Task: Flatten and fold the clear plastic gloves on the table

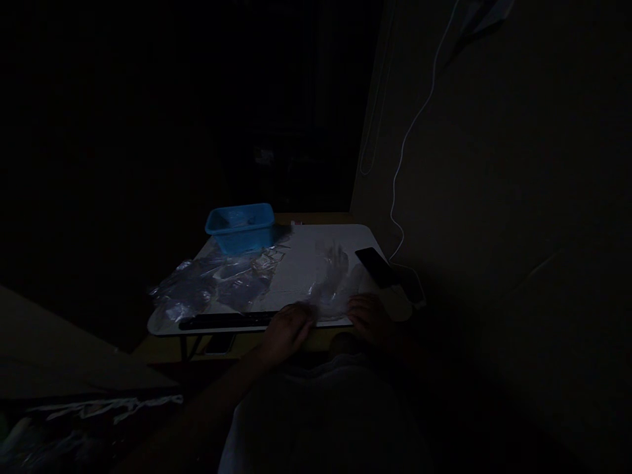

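Left hand (289, 327), right hand (369, 316): fingers curled, at counter (299, 270) edge; grip too dark to tell. Clear plastic (328, 289): between and just beyond hands, partly spread. Black bar (224, 321): beside left hand. Phone (376, 266): beyond right. Plastic pile (212, 283), blue tub (241, 234): beyond left; pile unsorted-looking, finished share unclear.

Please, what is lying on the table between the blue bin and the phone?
In the head view, from the blue bin to the phone: loose wrappers beside the bin, white tabletop, then clear plastic.
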Demonstrator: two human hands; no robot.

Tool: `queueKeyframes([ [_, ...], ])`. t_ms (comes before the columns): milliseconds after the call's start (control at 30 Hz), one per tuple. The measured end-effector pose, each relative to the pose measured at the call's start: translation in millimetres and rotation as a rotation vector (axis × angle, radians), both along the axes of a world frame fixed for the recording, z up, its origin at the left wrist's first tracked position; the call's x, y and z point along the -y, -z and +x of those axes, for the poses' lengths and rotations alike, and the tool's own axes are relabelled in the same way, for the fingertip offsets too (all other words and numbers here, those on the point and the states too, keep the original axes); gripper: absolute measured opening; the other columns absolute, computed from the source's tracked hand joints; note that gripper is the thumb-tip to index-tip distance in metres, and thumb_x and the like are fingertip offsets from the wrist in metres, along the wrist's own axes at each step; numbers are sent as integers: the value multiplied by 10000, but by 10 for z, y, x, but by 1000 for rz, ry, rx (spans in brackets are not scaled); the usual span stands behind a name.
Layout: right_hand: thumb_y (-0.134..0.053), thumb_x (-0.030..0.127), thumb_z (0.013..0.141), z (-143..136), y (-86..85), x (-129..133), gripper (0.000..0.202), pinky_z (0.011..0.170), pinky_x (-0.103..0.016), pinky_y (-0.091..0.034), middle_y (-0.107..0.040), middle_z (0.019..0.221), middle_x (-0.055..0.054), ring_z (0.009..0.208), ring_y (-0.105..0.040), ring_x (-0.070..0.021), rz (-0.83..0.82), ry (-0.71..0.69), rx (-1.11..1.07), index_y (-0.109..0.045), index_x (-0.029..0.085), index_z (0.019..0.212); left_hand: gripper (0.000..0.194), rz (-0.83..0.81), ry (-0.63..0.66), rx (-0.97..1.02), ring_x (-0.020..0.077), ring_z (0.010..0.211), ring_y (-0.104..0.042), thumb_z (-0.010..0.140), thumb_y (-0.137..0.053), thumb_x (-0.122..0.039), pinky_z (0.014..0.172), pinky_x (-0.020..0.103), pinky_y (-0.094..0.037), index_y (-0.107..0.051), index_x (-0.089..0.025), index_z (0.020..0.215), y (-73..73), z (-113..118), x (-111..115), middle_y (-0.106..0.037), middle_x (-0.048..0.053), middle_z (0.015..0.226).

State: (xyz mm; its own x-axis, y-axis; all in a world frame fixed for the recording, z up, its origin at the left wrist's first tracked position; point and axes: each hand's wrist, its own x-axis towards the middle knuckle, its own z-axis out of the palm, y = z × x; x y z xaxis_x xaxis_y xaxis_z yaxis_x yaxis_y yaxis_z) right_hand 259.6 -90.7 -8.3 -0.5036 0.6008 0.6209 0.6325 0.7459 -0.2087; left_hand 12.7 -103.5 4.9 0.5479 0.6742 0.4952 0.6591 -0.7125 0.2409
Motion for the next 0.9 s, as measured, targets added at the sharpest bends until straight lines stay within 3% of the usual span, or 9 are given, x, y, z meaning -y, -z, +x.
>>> queueKeyframes([
  [200,-475,188,803,37,3,-14,141,846,-403,-437,-660,967,-73,988,-570,-190,-63,-30,-15,-614,202,824,220,-40,2,-87,195,882,-545,848,-390,-278,779,354,-437,-589,-185,862,5,7,42,-629,74,880],
  [300,-463,174,799,59,13,-15,149,848,-404,-446,-655,991,-83,1014,-563,-192,-86,-31,-19,-605,198,839,307,-54,56,-174,229,1046,-487,815,-456,-322,871,390,-383,-546,-187,1076,-17,11,22,-596,91,1089],
  [433,-455,166,792,94,34,-44,138,841,-395,-463,-650,1014,-91,1058,-544,-198,-117,-91,-17,-584,194,833,530,-79,70,-279,251,1199,-367,796,-472,-302,948,431,-294,-359,-192,1302,-55,26,-65,-441,95,1325],
  [733,-451,178,780,186,62,-57,131,844,-394,-473,-631,1063,-87,1071,-537,-200,-260,-101,-66,-572,206,823,539,-69,10,-289,269,1205,-356,837,-408,-423,948,454,-271,-340,-202,1324,-50,23,-173,-405,102,1356],
  [900,-468,245,789,219,51,-19,126,840,-397,-474,-629,1062,-96,1051,-549,-210,-366,-103,-111,-586,208,811,605,-73,50,-350,267,1268,-293,824,-412,-459,993,484,-202,-277,-203,1355,-30,-4,-240,-337,126,1396],
])
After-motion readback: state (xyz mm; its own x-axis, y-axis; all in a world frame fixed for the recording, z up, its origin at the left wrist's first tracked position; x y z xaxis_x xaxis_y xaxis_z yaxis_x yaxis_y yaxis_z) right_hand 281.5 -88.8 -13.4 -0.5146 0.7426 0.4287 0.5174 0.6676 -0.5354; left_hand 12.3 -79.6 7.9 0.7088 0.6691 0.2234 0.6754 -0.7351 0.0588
